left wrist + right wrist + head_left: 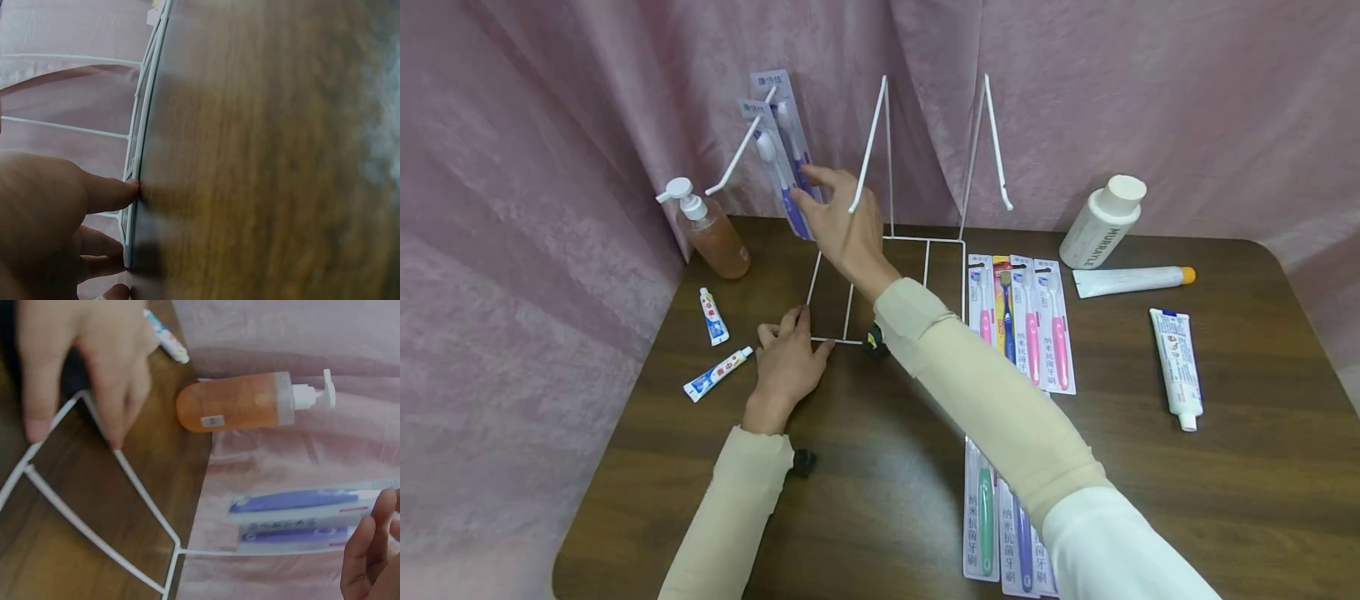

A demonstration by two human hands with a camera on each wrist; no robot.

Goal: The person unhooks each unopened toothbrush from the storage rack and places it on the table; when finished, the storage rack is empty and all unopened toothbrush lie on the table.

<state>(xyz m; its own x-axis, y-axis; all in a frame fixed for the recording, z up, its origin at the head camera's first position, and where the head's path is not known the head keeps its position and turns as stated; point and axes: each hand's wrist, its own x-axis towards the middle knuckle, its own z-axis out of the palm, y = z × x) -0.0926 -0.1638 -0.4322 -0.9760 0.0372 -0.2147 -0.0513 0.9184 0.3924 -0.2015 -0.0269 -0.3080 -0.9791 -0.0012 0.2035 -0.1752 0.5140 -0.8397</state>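
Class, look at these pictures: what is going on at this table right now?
A person is working at a white wire rack that stands on a brown table. The left hand rests on the table with its fingertips against the rack's base wire. The right hand reaches up to two packaged purple toothbrushes hanging on the rack's left hook and touches them. More packaged toothbrushes, toothpaste tubes and a pump bottle lie or stand around the rack.

My head camera looks forward and down over the dark wooden table [887, 500] at the white wire rack [887, 250]. My left wrist camera sits very close to the rack's base [140, 156]. My right wrist camera looks down on that same base [94, 519] from nearby.
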